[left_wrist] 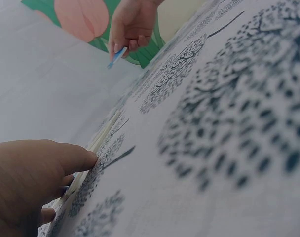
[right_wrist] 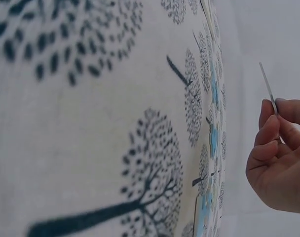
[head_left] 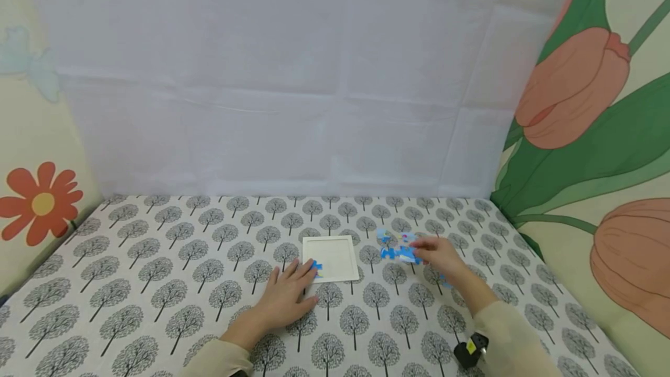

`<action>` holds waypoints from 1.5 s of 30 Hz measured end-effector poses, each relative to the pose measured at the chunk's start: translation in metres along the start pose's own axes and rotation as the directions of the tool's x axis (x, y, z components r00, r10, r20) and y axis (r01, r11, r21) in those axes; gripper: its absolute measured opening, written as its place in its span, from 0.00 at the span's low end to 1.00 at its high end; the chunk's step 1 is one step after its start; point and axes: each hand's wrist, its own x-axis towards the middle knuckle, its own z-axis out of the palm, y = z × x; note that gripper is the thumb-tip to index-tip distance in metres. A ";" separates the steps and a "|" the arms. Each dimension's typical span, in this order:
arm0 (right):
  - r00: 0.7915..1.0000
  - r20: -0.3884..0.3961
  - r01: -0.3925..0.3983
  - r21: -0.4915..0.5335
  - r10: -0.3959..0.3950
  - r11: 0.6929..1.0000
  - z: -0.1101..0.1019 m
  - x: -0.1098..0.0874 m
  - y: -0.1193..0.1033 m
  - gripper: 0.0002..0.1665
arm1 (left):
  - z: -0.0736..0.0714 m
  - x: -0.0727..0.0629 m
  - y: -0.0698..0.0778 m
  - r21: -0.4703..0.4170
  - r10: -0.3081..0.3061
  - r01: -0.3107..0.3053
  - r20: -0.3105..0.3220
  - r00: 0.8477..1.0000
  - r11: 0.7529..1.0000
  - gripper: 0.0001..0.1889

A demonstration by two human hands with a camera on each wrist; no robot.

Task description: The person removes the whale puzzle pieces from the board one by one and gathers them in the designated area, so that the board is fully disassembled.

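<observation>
A white square puzzle tray (head_left: 331, 239) lies on the cloth, a blue puzzle piece (head_left: 317, 267) set in its lower left corner. My left hand (head_left: 287, 297) rests at that corner with its fingers stretched out over the tray's edge. To the right, my right hand (head_left: 442, 258) pinches a thin puzzle piece (right_wrist: 267, 89) between thumb and fingertips. It is raised off the cloth, as the left wrist view shows, and the right wrist view sees it edge-on. Below and beyond that hand lie several loose blue puzzle pieces (head_left: 387, 253).
One more blue piece (head_left: 445, 281) lies partly hidden beneath the right forearm. A tree-patterned cloth (head_left: 209, 313) covers the table, and a white sheet (head_left: 272, 86) hangs behind it. A black device (head_left: 471, 351) sits at the right wrist.
</observation>
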 end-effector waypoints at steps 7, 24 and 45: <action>0.999 -0.003 -0.037 0.007 0.037 0.999 -0.005 -0.003 0.008 0.12 | -0.001 0.000 0.001 -0.003 -0.003 0.003 -0.010 1.000 1.000 0.30; 0.994 0.021 -0.111 0.018 0.110 0.994 -0.010 -0.007 0.020 0.12 | -0.001 -0.001 0.001 -0.021 0.001 -0.001 0.009 1.000 1.000 0.29; 0.995 0.029 -0.100 -0.002 0.100 0.995 -0.015 -0.011 0.031 0.11 | -0.004 -0.002 0.003 -0.024 0.006 -0.006 0.008 1.000 1.000 0.29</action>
